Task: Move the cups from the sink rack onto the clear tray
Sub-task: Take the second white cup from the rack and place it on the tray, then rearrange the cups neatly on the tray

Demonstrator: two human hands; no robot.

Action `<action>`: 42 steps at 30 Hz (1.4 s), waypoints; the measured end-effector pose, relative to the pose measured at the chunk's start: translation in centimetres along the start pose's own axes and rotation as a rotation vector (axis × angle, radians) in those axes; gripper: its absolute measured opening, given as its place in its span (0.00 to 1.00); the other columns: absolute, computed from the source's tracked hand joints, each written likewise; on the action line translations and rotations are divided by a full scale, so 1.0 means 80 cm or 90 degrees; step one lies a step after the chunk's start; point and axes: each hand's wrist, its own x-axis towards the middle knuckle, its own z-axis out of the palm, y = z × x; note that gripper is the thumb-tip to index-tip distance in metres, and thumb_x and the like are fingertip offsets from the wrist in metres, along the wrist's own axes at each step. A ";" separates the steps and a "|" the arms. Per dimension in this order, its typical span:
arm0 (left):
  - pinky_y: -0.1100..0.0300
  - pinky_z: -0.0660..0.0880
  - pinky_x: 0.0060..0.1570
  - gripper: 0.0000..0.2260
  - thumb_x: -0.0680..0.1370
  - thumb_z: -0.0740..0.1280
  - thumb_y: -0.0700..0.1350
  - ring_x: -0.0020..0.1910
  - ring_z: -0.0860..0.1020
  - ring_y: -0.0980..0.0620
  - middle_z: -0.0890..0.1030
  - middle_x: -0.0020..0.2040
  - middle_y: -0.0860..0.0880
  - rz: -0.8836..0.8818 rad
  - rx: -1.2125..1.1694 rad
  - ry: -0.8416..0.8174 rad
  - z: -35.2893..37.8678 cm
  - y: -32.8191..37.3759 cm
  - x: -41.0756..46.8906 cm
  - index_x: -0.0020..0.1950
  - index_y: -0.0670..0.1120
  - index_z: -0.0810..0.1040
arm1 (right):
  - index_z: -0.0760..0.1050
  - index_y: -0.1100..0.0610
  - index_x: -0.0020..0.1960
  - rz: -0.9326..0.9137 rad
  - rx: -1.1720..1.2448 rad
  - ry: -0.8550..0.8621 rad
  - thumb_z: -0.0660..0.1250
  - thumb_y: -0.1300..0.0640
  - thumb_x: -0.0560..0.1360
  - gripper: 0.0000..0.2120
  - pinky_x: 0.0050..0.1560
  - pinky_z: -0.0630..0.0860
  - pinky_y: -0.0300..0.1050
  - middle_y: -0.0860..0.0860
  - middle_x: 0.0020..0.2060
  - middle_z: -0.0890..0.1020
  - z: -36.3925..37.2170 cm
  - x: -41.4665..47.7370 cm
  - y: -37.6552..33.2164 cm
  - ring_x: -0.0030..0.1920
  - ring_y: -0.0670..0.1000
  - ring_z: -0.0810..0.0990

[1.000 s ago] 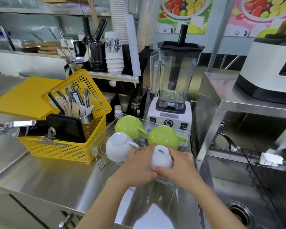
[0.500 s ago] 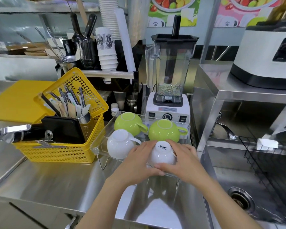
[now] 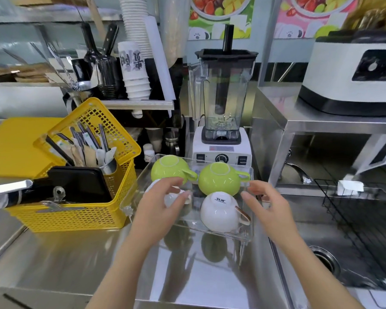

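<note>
A: Far left first, what's on the counter?

B: A yellow cutting board [image 3: 13,143], then a yellow basket [image 3: 80,197] holding a black tray and a metal cup of wrapped utensils. It sits just beside the clear tray [image 3: 212,230] on the steel counter [image 3: 76,259].

A: And the tray itself?

B: 4 cups, all upside down, in 2 rows. At the back, the left green cup [image 3: 169,168] and the right green cup [image 3: 221,178], handles pointing right. In front, the left white cup [image 3: 174,198] and the right white cup [image 3: 221,212], which shows a printed mark on its base and a handle toward the right.

A: The hands?

B: The left hand [image 3: 163,204] hangs over the left white cup and covers most of it, fingers spread and loosely curled; I cannot tell whether it touches the cup. The right hand [image 3: 265,204] is open at the tray's right edge, fingers apart, near the right white cup but clear of it, holding nothing.

A: Further right?

B: A blender [image 3: 223,103] stands behind the tray. Right of it a steel shelf carries a white machine [image 3: 352,72], and below lies the sink [image 3: 321,253] with its black wire rack [image 3: 366,224]; no cup shows on it.
</note>
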 end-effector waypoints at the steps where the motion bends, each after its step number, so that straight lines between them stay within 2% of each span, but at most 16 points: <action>1: 0.61 0.73 0.49 0.15 0.71 0.65 0.53 0.49 0.77 0.61 0.79 0.51 0.57 0.000 -0.005 0.009 -0.002 0.001 0.002 0.55 0.49 0.76 | 0.74 0.42 0.47 0.006 0.016 0.019 0.71 0.51 0.70 0.09 0.46 0.68 0.24 0.48 0.45 0.81 -0.004 0.001 0.001 0.45 0.36 0.76; 4: 0.65 0.72 0.47 0.15 0.71 0.64 0.53 0.50 0.77 0.63 0.79 0.50 0.58 0.010 -0.011 0.012 -0.002 0.004 0.010 0.55 0.49 0.77 | 0.74 0.41 0.44 0.042 0.076 0.054 0.69 0.58 0.72 0.11 0.43 0.70 0.27 0.46 0.41 0.80 -0.015 0.003 0.006 0.42 0.39 0.77; 8: 0.77 0.66 0.50 0.16 0.72 0.64 0.52 0.51 0.73 0.64 0.78 0.52 0.55 0.042 0.018 0.000 0.011 0.012 0.030 0.57 0.48 0.76 | 0.76 0.49 0.47 0.088 0.143 0.076 0.68 0.60 0.73 0.07 0.46 0.72 0.34 0.47 0.41 0.79 -0.027 0.010 0.012 0.43 0.45 0.77; 10: 0.81 0.62 0.51 0.16 0.73 0.63 0.51 0.50 0.71 0.64 0.76 0.53 0.55 0.063 0.041 -0.020 0.021 0.018 0.043 0.59 0.48 0.75 | 0.76 0.55 0.50 0.085 0.126 0.048 0.67 0.62 0.73 0.07 0.44 0.72 0.28 0.47 0.42 0.79 -0.032 0.017 0.016 0.40 0.39 0.76; 12: 0.81 0.59 0.52 0.16 0.74 0.62 0.50 0.54 0.69 0.64 0.75 0.55 0.55 0.091 0.068 -0.044 0.033 0.022 0.053 0.61 0.47 0.74 | 0.76 0.56 0.51 0.085 0.090 0.011 0.66 0.63 0.73 0.07 0.41 0.70 0.25 0.47 0.42 0.78 -0.037 0.029 0.022 0.41 0.41 0.76; 18: 0.68 0.58 0.60 0.22 0.74 0.60 0.55 0.61 0.65 0.62 0.71 0.63 0.57 0.090 0.144 -0.148 0.054 0.025 0.079 0.67 0.50 0.68 | 0.76 0.56 0.56 0.086 0.032 -0.066 0.66 0.61 0.74 0.11 0.46 0.69 0.37 0.53 0.51 0.78 -0.033 0.071 0.041 0.47 0.47 0.75; 21: 0.69 0.57 0.60 0.22 0.77 0.61 0.54 0.69 0.63 0.57 0.68 0.70 0.53 0.087 0.195 -0.211 0.058 0.022 0.098 0.70 0.50 0.64 | 0.75 0.55 0.59 0.049 0.022 -0.100 0.64 0.60 0.75 0.12 0.52 0.69 0.41 0.53 0.52 0.76 -0.028 0.088 0.043 0.51 0.49 0.74; 23: 0.70 0.58 0.62 0.24 0.77 0.60 0.55 0.70 0.58 0.60 0.66 0.72 0.55 0.091 0.214 -0.258 0.064 0.020 0.105 0.71 0.52 0.62 | 0.75 0.55 0.60 0.050 0.022 -0.110 0.62 0.59 0.77 0.12 0.56 0.69 0.43 0.52 0.53 0.75 -0.023 0.095 0.046 0.52 0.49 0.74; 26: 0.62 0.54 0.70 0.28 0.74 0.56 0.60 0.70 0.54 0.62 0.62 0.70 0.58 0.109 0.217 -0.322 0.074 0.018 0.107 0.72 0.51 0.61 | 0.74 0.56 0.62 0.044 0.000 -0.117 0.59 0.59 0.78 0.14 0.56 0.65 0.34 0.50 0.54 0.73 -0.014 0.099 0.052 0.54 0.48 0.72; 28: 0.59 0.53 0.70 0.28 0.74 0.54 0.59 0.72 0.56 0.58 0.62 0.70 0.58 0.113 0.242 -0.346 0.078 0.013 0.109 0.72 0.51 0.60 | 0.73 0.59 0.63 0.030 -0.036 -0.116 0.58 0.62 0.78 0.14 0.51 0.61 0.20 0.50 0.55 0.72 -0.011 0.101 0.054 0.55 0.46 0.69; 30: 0.56 0.54 0.70 0.27 0.75 0.52 0.57 0.72 0.59 0.53 0.64 0.73 0.54 0.121 0.266 -0.355 0.080 0.006 0.114 0.72 0.51 0.60 | 0.72 0.60 0.63 0.032 -0.054 -0.115 0.56 0.64 0.78 0.15 0.47 0.56 0.13 0.52 0.55 0.71 -0.010 0.104 0.053 0.55 0.45 0.67; 33: 0.54 0.53 0.71 0.28 0.74 0.48 0.60 0.73 0.58 0.51 0.62 0.74 0.52 0.134 0.286 -0.373 0.083 0.002 0.123 0.72 0.50 0.61 | 0.71 0.58 0.64 0.069 -0.055 -0.134 0.55 0.63 0.79 0.16 0.51 0.59 0.21 0.50 0.56 0.69 -0.013 0.108 0.049 0.57 0.45 0.67; 35: 0.54 0.52 0.70 0.30 0.73 0.46 0.62 0.73 0.57 0.52 0.61 0.74 0.52 0.150 0.283 -0.370 0.085 0.001 0.125 0.72 0.50 0.61 | 0.72 0.57 0.64 0.117 -0.039 -0.139 0.55 0.63 0.79 0.15 0.48 0.63 0.25 0.50 0.55 0.69 -0.014 0.109 0.044 0.55 0.45 0.69; 38: 0.52 0.53 0.72 0.34 0.70 0.41 0.63 0.72 0.58 0.52 0.62 0.74 0.54 0.174 0.267 -0.381 0.083 -0.004 0.127 0.71 0.51 0.63 | 0.73 0.58 0.63 0.173 -0.038 -0.130 0.55 0.63 0.79 0.15 0.42 0.63 0.17 0.52 0.54 0.69 -0.013 0.107 0.036 0.52 0.46 0.70; 40: 0.49 0.54 0.72 0.35 0.69 0.40 0.63 0.72 0.59 0.50 0.63 0.74 0.53 0.199 0.280 -0.400 0.083 -0.009 0.129 0.70 0.50 0.64 | 0.73 0.58 0.63 0.189 -0.047 -0.119 0.55 0.62 0.79 0.15 0.44 0.63 0.18 0.52 0.55 0.70 -0.011 0.104 0.028 0.53 0.46 0.69; 42: 0.51 0.53 0.72 0.35 0.70 0.39 0.63 0.72 0.58 0.49 0.62 0.74 0.53 0.210 0.300 -0.418 0.083 -0.012 0.129 0.71 0.49 0.64 | 0.71 0.57 0.65 0.203 -0.054 -0.129 0.55 0.62 0.79 0.16 0.43 0.64 0.22 0.53 0.56 0.70 -0.009 0.099 0.021 0.53 0.47 0.69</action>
